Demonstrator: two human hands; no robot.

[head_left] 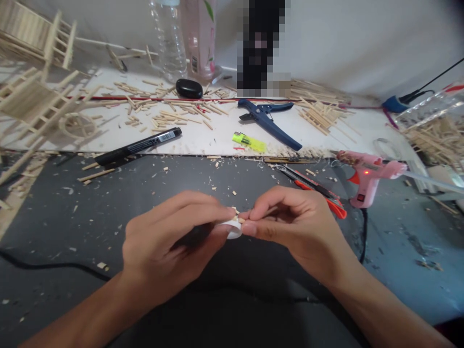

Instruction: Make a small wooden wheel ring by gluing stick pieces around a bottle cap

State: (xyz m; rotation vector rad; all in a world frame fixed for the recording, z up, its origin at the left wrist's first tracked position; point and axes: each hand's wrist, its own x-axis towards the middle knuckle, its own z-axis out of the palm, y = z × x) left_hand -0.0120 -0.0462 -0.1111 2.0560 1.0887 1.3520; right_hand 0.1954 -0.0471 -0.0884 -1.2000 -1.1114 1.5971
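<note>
My left hand [170, 246] and my right hand [290, 224] meet at the middle of the dark mat. The left fingers are pinched around a small white round piece [233, 229]. The right fingertips are pinched on tiny wooden bits [239, 216] sitting on top of that white piece. Both hands are closed and touch each other at the fingertips. What the white piece is I cannot tell.
A pink glue gun [366, 176] with its light on lies at the right, beside an orange cutter [315, 188]. Blue pliers [266, 121], a yellow lighter [249, 141], a black marker [139, 146], bottles [172, 38] and scattered wooden sticks [174, 108] lie behind. Stick-built models [32, 92] stand at the left.
</note>
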